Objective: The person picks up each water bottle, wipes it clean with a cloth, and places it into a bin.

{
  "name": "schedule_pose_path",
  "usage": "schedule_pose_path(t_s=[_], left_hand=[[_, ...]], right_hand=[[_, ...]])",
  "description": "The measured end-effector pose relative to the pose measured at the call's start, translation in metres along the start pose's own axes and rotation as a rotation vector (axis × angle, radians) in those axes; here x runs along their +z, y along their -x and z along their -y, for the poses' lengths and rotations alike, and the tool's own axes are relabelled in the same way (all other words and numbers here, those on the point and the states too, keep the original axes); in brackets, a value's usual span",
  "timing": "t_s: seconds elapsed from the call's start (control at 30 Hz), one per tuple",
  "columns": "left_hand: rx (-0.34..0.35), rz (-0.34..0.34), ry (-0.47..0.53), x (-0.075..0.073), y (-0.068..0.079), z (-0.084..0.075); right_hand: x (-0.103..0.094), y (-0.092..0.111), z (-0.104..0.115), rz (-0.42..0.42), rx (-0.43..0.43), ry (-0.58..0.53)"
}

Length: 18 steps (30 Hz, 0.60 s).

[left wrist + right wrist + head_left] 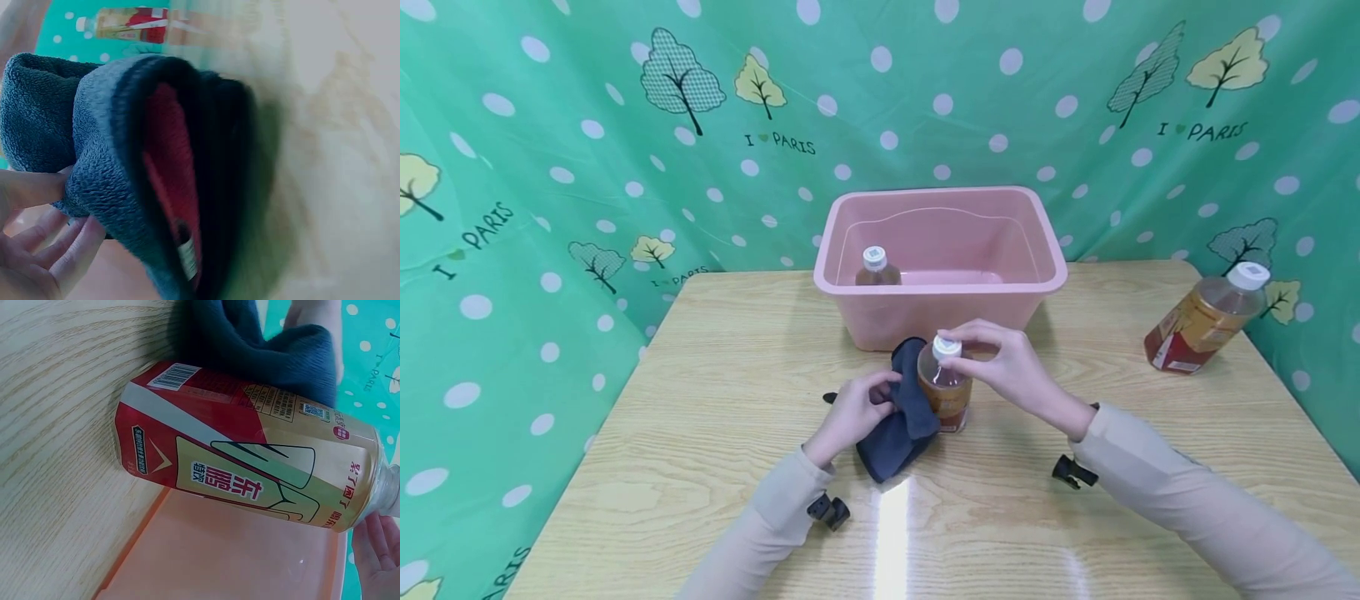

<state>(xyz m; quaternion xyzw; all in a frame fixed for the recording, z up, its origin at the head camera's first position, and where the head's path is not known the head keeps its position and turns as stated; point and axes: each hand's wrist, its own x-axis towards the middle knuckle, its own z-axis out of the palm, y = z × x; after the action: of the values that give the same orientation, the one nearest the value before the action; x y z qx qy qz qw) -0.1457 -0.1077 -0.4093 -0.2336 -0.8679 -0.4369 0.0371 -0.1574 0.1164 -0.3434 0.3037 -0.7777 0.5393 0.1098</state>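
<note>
A drink bottle (946, 393) with a white cap and a red and gold label stands upright on the table, in front of the pink bin. My right hand (1000, 367) pinches its cap between thumb and fingers. In my left hand (852, 413) is a dark blue-grey cloth (897, 437), pinched between thumb and fingers and lying against the bottle's left side. The left wrist view shows the folded cloth (112, 137) close up, with a reddish inner face. Label and barcode of the bottle (237, 456) show plainly in the right wrist view.
Behind the hands stands the pink bin (940, 312), with another white-capped bottle (877, 271) inside at its left. A third bottle (1206, 321) is on the table's right side near the edge. Green patterned curtain (925, 100) hangs behind and beside the wooden table (700, 433).
</note>
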Motion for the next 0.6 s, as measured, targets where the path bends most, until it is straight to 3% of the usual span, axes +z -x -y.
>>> schedule_pose_path(t_s=[0.27, 0.6], left_hand=[[0.05, -0.095, 0.059, -0.011, -0.002, -0.017], [0.074, -0.115, 0.099, -0.019, -0.005, -0.038]], right_hand=[[0.0, 0.0, 0.003, 0.003, 0.006, 0.006], [0.0, 0.002, -0.002, 0.012, 0.026, -0.012]])
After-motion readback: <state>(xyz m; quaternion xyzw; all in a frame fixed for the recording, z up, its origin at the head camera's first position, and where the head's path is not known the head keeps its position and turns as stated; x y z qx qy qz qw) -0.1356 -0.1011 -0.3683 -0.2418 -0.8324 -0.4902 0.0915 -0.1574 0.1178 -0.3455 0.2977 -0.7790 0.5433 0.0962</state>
